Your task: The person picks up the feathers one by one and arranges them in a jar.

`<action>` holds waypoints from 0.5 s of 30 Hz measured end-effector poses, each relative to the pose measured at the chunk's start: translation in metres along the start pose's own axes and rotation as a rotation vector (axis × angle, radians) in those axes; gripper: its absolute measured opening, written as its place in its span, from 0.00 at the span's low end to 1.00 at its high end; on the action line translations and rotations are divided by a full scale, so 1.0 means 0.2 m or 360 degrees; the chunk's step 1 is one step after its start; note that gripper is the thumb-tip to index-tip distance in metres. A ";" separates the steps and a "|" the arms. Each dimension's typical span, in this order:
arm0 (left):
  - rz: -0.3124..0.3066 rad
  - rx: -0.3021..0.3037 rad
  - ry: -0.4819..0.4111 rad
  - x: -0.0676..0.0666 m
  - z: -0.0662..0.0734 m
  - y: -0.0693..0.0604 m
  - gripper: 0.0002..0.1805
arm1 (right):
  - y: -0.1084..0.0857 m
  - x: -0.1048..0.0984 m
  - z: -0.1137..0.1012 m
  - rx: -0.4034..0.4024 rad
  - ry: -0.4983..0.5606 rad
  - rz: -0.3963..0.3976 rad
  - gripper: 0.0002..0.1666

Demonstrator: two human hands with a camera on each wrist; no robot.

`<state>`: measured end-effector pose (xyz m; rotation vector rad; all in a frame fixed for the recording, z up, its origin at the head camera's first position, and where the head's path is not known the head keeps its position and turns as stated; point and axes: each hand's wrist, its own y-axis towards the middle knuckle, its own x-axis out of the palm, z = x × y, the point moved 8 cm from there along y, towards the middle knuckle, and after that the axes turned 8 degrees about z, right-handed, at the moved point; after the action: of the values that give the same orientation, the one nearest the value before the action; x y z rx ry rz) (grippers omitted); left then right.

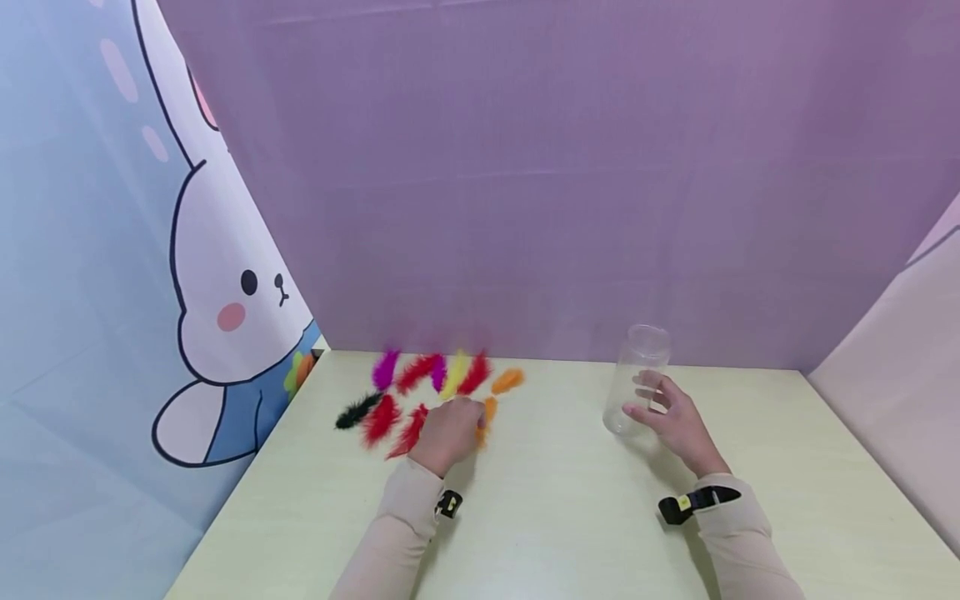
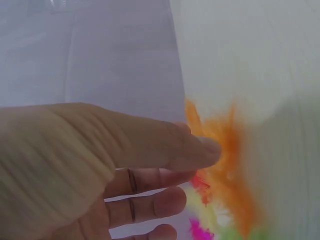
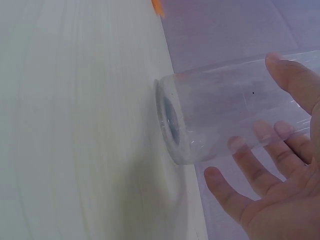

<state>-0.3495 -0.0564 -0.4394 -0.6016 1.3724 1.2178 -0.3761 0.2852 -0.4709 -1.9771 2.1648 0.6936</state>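
Note:
My left hand (image 1: 448, 429) is low over a spread of feathers, its thumb tip overlapping an orange feather (image 2: 225, 175) in the left wrist view. The index fingertip is hidden, so I cannot tell whether the feather is pinched. At the right, a tall clear jar (image 1: 624, 392) stands on the table. My right hand (image 1: 678, 425) is around its near right side, with fingers spread and loosely bent. In the right wrist view the thumb is in front of the jar (image 3: 220, 112). Some fingers show behind its clear wall, while one fingertip is off its side.
Red (image 1: 381, 420), yellow (image 1: 454, 373), purple (image 1: 386, 369) and black feathers (image 1: 357, 412) lie around the left hand. Another orange feather (image 1: 508, 381) is farther back. A purple cloth (image 1: 570, 183) hangs along the far edge of the pale table (image 1: 547, 500).

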 end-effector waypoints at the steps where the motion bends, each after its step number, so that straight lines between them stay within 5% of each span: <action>1: 0.0001 0.0006 0.0011 0.01 0.00 0.00 0.12 | 0.00 0.00 0.00 -0.0001 0.0000 0.0003 0.42; 15: 0.0040 0.0047 0.0043 0.09 -0.04 0.00 0.09 | 0.00 0.00 0.02 0.0008 -0.0019 0.0000 0.42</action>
<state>-0.3570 -0.0575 -0.4570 -0.5839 1.4222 1.2115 -0.3779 0.2878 -0.4742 -1.9657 2.1575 0.6976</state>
